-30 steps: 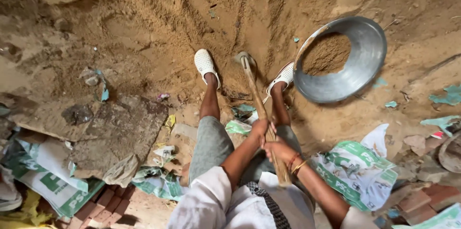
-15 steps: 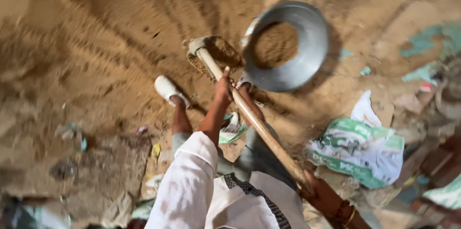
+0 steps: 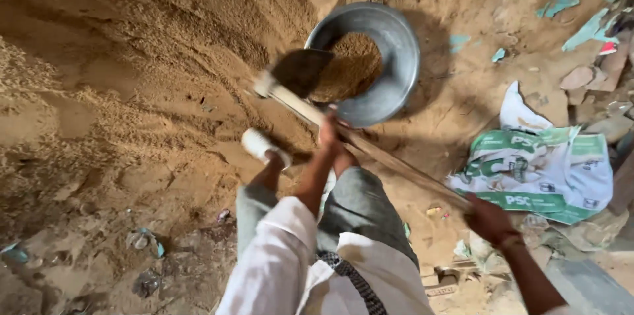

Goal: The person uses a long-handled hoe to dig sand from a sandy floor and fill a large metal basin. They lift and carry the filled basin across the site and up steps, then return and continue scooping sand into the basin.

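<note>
The left hand (image 3: pixel 328 135) wraps its fingers round the wooden handle just beside the metal pan (image 3: pixel 389 37), steadying the hoe (image 3: pixel 300 70) whose blade tips sand over the pan's rim, while the right hand (image 3: pixel 487 217), apparently closed too, levers the handle's far end.

This was an outdoor building or digging site, all bare earth rather than any floor. A big heap of loose sand (image 3: pixel 132 57) filled the ground, a round metal pan (image 3: pixel 396 37) sat half full of it, and a long-handled hoe (image 3: pixel 300 74) hung over the pan. Empty printed sacks (image 3: pixel 538 173), broken bricks (image 3: pixel 584 80) and torn scraps lay scattered around.
</note>
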